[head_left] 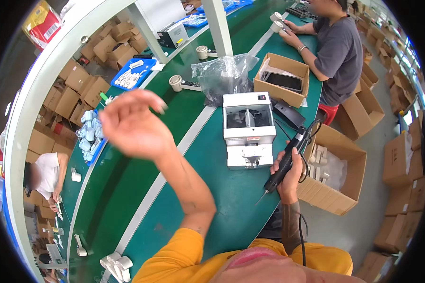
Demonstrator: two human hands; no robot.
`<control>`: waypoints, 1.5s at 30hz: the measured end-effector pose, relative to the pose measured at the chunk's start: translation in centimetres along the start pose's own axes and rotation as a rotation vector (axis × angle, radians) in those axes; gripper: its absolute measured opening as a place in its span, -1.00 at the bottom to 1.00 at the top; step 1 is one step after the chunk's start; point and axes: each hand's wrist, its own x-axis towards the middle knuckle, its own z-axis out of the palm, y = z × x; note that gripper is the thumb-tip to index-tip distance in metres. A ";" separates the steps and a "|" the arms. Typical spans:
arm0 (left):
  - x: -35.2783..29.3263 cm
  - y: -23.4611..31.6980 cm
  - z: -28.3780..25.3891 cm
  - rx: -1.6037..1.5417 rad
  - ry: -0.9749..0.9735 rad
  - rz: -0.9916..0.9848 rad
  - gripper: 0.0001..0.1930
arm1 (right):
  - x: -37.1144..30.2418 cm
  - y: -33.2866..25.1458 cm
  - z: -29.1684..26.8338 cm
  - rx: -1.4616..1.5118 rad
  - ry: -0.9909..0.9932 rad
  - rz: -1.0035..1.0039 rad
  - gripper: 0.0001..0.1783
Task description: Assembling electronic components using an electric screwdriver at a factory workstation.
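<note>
My right hand (292, 175) is wrapped round a black electric screwdriver (286, 162), whose thin bit slants down and left over the table edge. A cord runs from the tool's upper end. My left hand (136, 123) is raised above the green conveyor belt, palm up, fingers loosely bent and apart, with nothing in it; it is slightly blurred. Between the hands, a white and grey screw feeder (249, 129) with a dark inner tray stands on the green table (200, 177). Just left of the screwdriver's top lies a black box-shaped device (288, 114).
A carton (333, 195) of pale parts stands right of my right hand. Behind the feeder are a clear plastic bag (222, 75) and a carton (281, 96). Pale handheld devices (175, 83) lie on the belt; blue trays (134, 75) line its far side. Co-workers sit at right and left.
</note>
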 end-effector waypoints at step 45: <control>7.6 -20.7 -21.6 0.211 -0.109 -0.812 -0.28 | -0.3 -0.8 0.6 0.085 -0.065 0.132 -0.51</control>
